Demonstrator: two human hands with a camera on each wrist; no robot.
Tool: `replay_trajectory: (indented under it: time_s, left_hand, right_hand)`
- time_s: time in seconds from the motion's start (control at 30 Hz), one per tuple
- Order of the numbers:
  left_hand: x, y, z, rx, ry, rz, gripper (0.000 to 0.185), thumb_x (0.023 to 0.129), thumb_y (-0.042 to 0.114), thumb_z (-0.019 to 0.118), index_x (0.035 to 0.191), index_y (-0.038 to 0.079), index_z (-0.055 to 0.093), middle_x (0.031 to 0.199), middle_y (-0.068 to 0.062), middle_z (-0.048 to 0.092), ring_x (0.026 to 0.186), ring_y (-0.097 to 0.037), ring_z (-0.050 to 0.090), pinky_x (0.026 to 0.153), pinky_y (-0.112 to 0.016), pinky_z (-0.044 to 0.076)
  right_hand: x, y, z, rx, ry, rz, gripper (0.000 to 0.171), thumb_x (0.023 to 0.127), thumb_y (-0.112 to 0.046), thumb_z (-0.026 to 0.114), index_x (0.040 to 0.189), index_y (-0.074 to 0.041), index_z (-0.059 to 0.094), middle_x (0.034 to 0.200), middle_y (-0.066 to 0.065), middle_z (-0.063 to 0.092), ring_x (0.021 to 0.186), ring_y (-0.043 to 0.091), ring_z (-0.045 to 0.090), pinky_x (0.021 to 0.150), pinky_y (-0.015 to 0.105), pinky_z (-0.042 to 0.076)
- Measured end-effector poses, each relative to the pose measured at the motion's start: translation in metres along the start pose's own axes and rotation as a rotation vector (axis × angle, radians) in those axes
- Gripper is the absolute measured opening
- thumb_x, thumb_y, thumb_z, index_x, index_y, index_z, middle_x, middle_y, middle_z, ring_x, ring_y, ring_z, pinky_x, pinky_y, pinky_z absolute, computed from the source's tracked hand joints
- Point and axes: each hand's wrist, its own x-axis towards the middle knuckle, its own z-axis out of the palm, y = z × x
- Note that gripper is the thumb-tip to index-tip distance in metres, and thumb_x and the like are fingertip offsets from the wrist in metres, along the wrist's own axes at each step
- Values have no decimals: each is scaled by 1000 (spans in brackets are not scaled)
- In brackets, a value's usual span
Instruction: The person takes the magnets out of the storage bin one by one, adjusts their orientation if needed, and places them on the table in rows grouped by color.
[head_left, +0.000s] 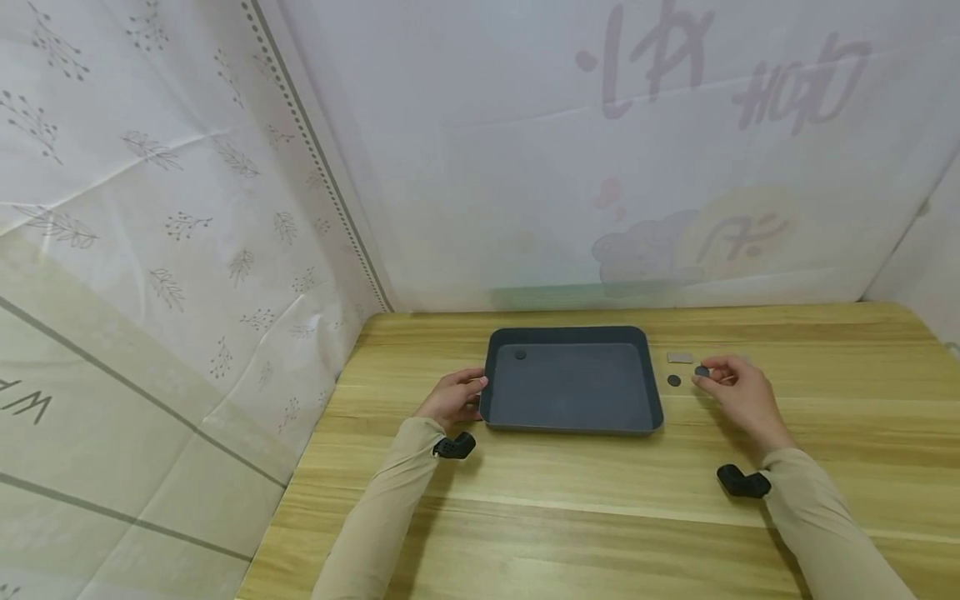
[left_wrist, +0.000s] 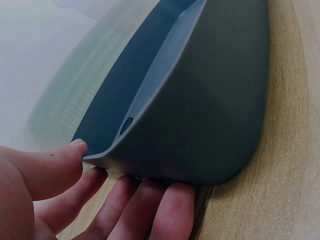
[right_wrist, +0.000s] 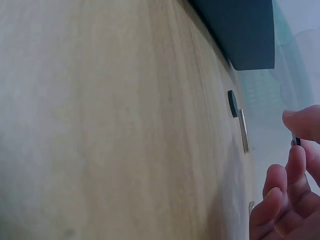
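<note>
Your left hand (head_left: 452,398) clasps the dark tray's (head_left: 570,419) near left corner, thumb on the rim. Your right hand (head_left: 738,393) pinches a small dark disc (head_left: 701,372) just right of the tray; it looks light, stiff, slippery, so hold its edges.

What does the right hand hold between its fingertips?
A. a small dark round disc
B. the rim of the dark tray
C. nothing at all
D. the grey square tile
A: the right hand pinches a small dark disc just above the table, while the grey tile lies apart and the tray is at the left hand.
</note>
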Motion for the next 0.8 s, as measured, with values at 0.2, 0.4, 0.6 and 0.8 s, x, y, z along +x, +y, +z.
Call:
replay_trajectory:
  time_s: [0.2, 0.4, 0.6, 0.8]
  left_hand:
    - [2, -2, -1, 7, -7, 6, 46, 100, 22, 54, 144, 9, 45, 121, -20, 60, 87, -19, 61, 66, -31, 52]
    - [2, -3, -1, 10, -1, 8, 46, 100, 22, 55, 143, 10, 47, 118, -19, 62, 85, -19, 62, 66, -31, 52]
    - [2, -2, -1, 6, 5, 1, 43, 99, 21, 56, 141, 11, 50, 111, -14, 64, 82, -17, 62, 65, -29, 52]
    - [2, -2, -1, 3, 3, -1, 42, 99, 20, 56, 140, 12, 51, 111, -13, 64, 82, -17, 61, 65, -29, 52]
  right_hand:
    - [0, 5, 1, -18, -3, -6, 34, 94, -25, 64, 113, 2, 62, 91, 9, 57, 72, -3, 47, 63, 16, 41]
    - [1, 8, 3, -33, -4, -13, 32, 93, -24, 65, 112, 2, 62, 91, 10, 58, 72, -2, 47, 63, 18, 41]
    - [3, 8, 3, -46, -19, -19, 32, 92, -23, 67, 111, 2, 63, 87, 8, 58, 72, 0, 49, 63, 19, 41]
    - [2, 8, 3, -66, -42, -23, 31, 91, -23, 67, 111, 1, 64, 86, 9, 60, 76, 11, 53, 66, 25, 41]
